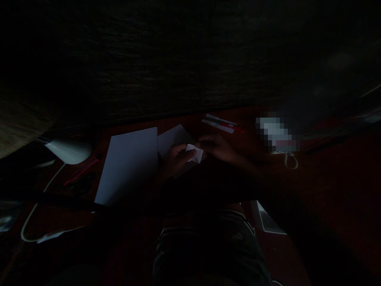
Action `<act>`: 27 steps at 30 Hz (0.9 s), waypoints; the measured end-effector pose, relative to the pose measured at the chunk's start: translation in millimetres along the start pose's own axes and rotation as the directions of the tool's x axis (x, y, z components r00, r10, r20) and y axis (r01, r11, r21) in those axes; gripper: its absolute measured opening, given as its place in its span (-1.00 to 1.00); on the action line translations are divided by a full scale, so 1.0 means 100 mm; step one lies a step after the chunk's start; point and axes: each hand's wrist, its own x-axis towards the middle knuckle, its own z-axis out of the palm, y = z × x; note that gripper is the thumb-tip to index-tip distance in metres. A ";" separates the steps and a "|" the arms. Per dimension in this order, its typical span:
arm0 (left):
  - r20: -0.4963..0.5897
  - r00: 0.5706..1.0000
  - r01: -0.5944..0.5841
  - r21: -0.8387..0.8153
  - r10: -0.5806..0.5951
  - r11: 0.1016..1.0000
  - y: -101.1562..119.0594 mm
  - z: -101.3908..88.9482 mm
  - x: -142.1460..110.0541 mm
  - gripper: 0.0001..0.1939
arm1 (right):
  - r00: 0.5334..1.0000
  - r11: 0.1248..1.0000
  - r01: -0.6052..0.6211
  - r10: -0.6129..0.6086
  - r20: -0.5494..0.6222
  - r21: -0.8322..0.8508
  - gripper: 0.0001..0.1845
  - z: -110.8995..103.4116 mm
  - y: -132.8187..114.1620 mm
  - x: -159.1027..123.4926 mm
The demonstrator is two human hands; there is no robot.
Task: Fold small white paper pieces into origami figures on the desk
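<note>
In the head view, the left hand (177, 157)'s grip is pinching a small folded paper (195, 153) between thumb and fingers, while the right hand (218, 147) is meeting its edge at one o'clock (how tightly that grip is closing, I cannot tell). Dim light is probably inviting a crooked crease, and uneven pulling between the hands could be twisting or tearing it.
</note>
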 end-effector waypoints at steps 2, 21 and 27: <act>0.006 1.000 -0.009 -0.005 0.009 1.000 -0.01 -0.01 0.00 -0.60 | 1.000 1.000 0.000 0.000 0.000 -0.019 -0.58 -0.01 0.01 0.00; -0.087 0.996 -0.021 -0.016 0.020 1.000 0.02 0.01 -0.02 -0.73 | 0.960 0.908 0.251 -0.278 -0.034 -0.336 -0.84 0.07 0.11 0.01; -0.137 0.990 -0.012 0.034 0.017 0.999 -0.01 0.00 0.02 -0.62 | 0.970 0.953 0.177 -0.212 -0.123 -0.246 -0.54 0.04 0.06 0.01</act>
